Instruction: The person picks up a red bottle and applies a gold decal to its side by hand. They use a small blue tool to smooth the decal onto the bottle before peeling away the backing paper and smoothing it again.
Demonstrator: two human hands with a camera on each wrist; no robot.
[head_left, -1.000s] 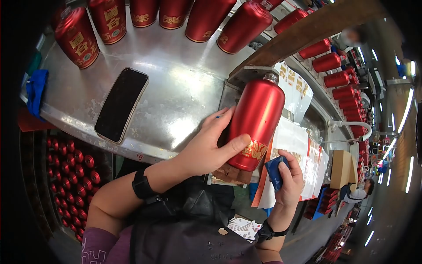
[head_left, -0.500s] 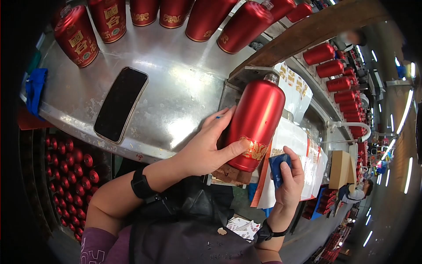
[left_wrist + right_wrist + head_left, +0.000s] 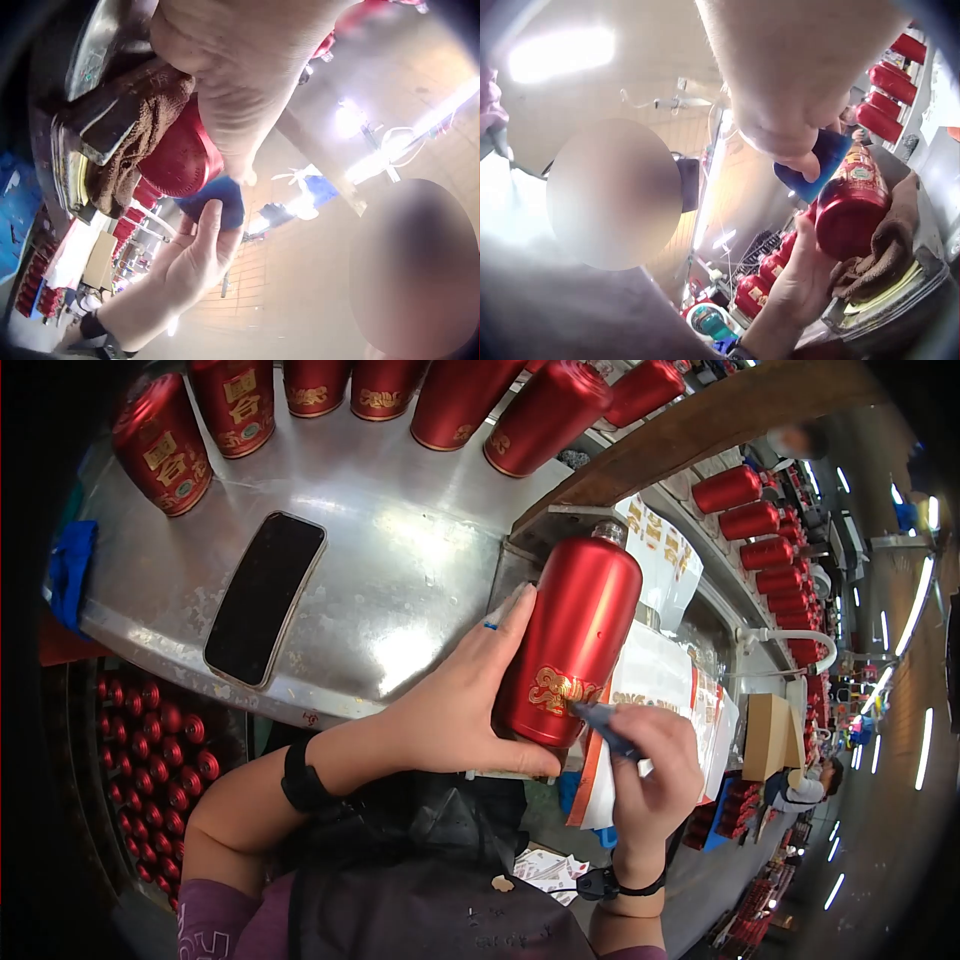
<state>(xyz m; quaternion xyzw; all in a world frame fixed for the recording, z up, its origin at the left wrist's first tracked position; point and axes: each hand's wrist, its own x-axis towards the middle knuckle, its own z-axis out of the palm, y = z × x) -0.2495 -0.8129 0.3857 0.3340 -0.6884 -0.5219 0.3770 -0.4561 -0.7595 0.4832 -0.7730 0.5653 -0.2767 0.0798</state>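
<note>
Beside the steel bench (image 3: 400, 560), left hand (image 3: 460, 700) clasps the upright bottle (image 3: 575, 645); right hand (image 3: 655, 770) pinches a blue scraper (image 3: 605, 725) against its label.

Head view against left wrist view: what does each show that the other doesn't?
Only the head view shows the phone on the metal table and the gold label on the bottle. Only the left wrist view shows the brown cloth under the bottle's base. Both show the left hand holding the red bottle and the right hand pressing a blue scraper against it.
</note>
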